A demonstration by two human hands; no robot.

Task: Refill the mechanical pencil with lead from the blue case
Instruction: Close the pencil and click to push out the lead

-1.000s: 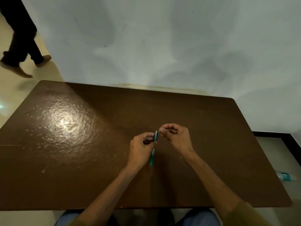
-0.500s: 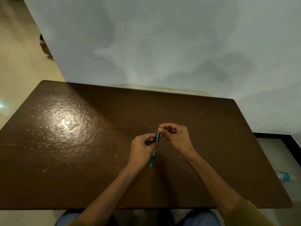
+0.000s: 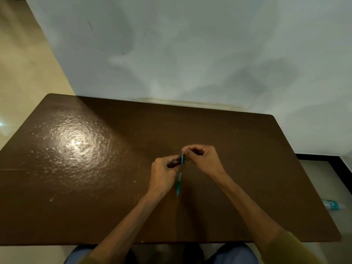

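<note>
A teal mechanical pencil [image 3: 179,182] stands nearly upright over the middle of the brown table [image 3: 76,197], tip pointing toward me. My left hand [image 3: 163,174] grips its upper barrel. My right hand [image 3: 204,159] is pinched at the pencil's top end, thumb and forefinger touching it. Whether a lead or cap sits between those fingers is too small to tell. The blue case is not visible; something dark shows inside my left palm, unclear what.
The table's far edge meets a pale wall [image 3: 190,54]. A plastic bottle [image 3: 332,204] lies on the floor past the right edge. My knees [image 3: 236,254] show below the near edge.
My right hand has closed the small gap and now pinches the pencil's top. The person walking at the far left has left the view.
</note>
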